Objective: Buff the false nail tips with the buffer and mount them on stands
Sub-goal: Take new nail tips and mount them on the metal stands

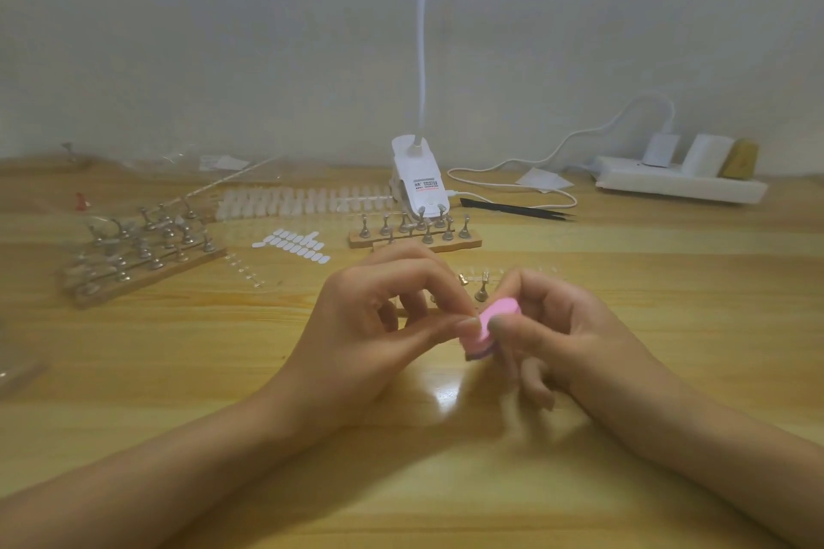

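Well in front of the clip lamp (417,183), over open wooden table (200,370), the right hand (566,334) grips the pink buffer (490,319). The left hand (379,316) pinches thumb and forefinger at the buffer's edge; whether a tip lies between them cannot be told. Just before the lamp stand the metal stands (414,232), a strip of nail tips (303,201) to its left, a power strip (677,185) to its right, and the pale wall (223,36) behind.

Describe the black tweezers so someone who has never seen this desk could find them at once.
Find the white clip lamp standing at the back middle of the wooden table. Just to its right, between it and the white power strip, lie the black tweezers. They are the only thin, black, pointed thing there, among white and wood-coloured items.
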`<state>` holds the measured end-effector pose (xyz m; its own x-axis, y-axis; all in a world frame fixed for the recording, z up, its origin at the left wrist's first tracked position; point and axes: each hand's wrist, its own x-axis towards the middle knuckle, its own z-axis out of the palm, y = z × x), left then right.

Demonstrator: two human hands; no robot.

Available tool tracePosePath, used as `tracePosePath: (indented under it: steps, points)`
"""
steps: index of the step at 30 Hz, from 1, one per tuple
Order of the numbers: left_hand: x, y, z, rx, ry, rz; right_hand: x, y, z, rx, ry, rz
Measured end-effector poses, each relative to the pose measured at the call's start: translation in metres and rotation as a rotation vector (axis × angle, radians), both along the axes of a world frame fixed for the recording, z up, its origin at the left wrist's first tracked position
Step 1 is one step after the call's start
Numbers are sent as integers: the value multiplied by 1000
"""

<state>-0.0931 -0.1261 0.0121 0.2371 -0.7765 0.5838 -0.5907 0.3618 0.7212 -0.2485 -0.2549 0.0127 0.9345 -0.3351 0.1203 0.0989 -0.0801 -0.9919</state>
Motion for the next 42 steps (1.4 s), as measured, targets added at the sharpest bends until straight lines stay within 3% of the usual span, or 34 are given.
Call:
tracePosePath:
  steps: [4, 8, 17, 21, 25, 28, 32, 36, 39, 42]
  points:
    - [0, -1, 0, 10, 5, 1, 1, 1, 1, -28, -1, 85]
    - [-1, 1, 1, -2, -7, -11, 0, -3, -1, 63, 13, -45]
    - [-2, 2, 1, 18, 0, -11, -1, 1, 2, -42, 10, 123]
    - [-2, 1, 1, 7, 5, -28, -1, -2, 1, 61, -14, -42]
    - [-2, 1, 1, 4, 7, -23, -1, 3, 3, -15, -15, 84]
    - [-1, 0, 1, 2, 2, -28, -1, -1, 2, 52, -13, -32]
    - [0, 0, 0, 15, 13, -22, 1, 2, 3, -23, 6, 85]
    - [-1, 0, 0, 4, -6, -36, 0, -3, 1, 66, 5, -34]
    - [-2, 0, 1, 4, -15, -21, 0, 1, 2, -60, 28, 135]
    - [-1, 0, 2, 19, 37, -7, 0, 1, 1, -34, 5, 66]
